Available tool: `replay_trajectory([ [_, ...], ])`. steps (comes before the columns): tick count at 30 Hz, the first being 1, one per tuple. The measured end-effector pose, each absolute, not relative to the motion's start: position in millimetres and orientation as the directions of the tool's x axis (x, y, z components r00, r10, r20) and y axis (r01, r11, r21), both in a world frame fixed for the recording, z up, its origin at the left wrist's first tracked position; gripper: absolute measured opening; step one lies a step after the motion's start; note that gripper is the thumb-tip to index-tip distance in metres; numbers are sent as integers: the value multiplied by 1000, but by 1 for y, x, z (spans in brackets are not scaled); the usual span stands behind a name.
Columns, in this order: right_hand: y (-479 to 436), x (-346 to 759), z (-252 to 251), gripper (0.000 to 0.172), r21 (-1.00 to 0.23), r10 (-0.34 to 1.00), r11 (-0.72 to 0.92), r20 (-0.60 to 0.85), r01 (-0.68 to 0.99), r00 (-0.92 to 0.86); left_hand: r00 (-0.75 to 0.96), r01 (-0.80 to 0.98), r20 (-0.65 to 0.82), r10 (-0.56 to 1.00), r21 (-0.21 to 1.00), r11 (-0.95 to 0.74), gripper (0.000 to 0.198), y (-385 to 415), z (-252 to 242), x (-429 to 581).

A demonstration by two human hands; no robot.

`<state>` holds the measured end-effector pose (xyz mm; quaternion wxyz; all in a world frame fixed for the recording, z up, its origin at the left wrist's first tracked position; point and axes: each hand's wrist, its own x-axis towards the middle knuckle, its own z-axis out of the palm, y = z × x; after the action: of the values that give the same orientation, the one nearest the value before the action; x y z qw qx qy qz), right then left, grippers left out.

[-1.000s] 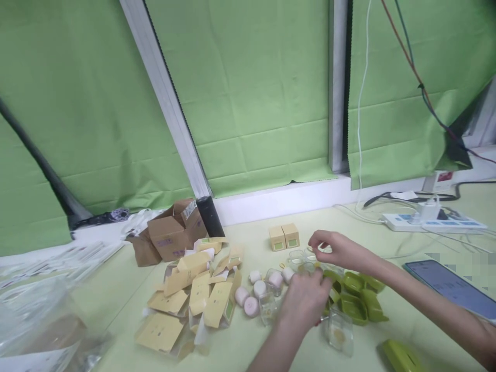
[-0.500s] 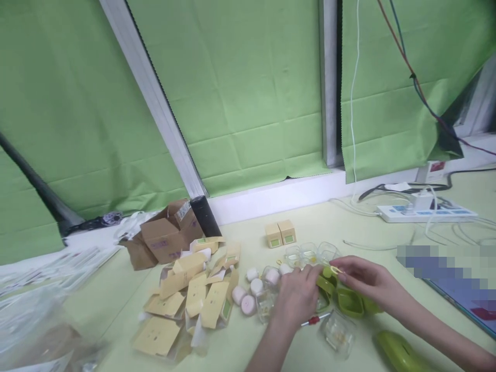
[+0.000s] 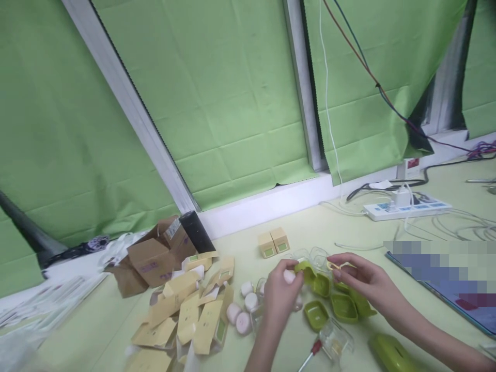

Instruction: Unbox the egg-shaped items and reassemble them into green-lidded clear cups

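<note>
My left hand (image 3: 279, 289) is closed on a small olive-green plastic case (image 3: 306, 270), its lid seeming to hang open. Between the thumb and fingertips of my right hand (image 3: 362, 276) is a small yellow loop (image 3: 333, 265). Below the hands lie green square cups, one by itself (image 3: 316, 315) and another (image 3: 344, 308) under my right hand. A clear plastic case (image 3: 336, 339) rests nearer me, beside a screwdriver (image 3: 315, 347) with a red handle. Several pale pink rounded pieces (image 3: 243, 323) sit left of my left hand, which partly hides others.
Opened yellow cartons (image 3: 209, 325) are heaped at the left, with a brown cardboard box (image 3: 153, 261) behind. Two small yellow boxes (image 3: 273, 243) stand farther back. A green oval object (image 3: 391, 352), a blue-screened device (image 3: 442, 289) and a power strip (image 3: 406, 207) are at the right.
My view has swung right. My left hand has moved away from my right with the green case, and the loop is now apart from it. More cups and the screwdriver show.
</note>
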<state>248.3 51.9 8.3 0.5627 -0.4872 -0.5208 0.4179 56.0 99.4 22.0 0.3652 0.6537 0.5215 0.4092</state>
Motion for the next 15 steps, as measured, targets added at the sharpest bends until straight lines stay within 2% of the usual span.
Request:
replay_trajectory([
  [3, 45, 244, 9, 39, -968, 968, 240, 244, 77, 49, 43, 231, 32, 999, 972, -42, 39, 89, 10, 52],
  [5, 37, 238, 9, 29, -929, 945, 324, 328, 181, -9, 26, 22, -109, 994, 994, 108, 48, 74, -2, 49],
  [8, 25, 227, 8, 18, -770, 843, 535, 515, 349, -156, 99, -270, -260, 961, 922, 277, 51, 48, -17, 47],
  [11, 19, 217, 4, 20, -628, 744, 667, 596, 401, -304, 188, -312, -271, 944, 895, 319, 53, 28, -25, 45],
  [15, 20, 214, -1, 23, -584, 725, 687, 594, 433, -349, 236, -330, -257, 937, 886, 326, 60, 18, -33, 41],
])
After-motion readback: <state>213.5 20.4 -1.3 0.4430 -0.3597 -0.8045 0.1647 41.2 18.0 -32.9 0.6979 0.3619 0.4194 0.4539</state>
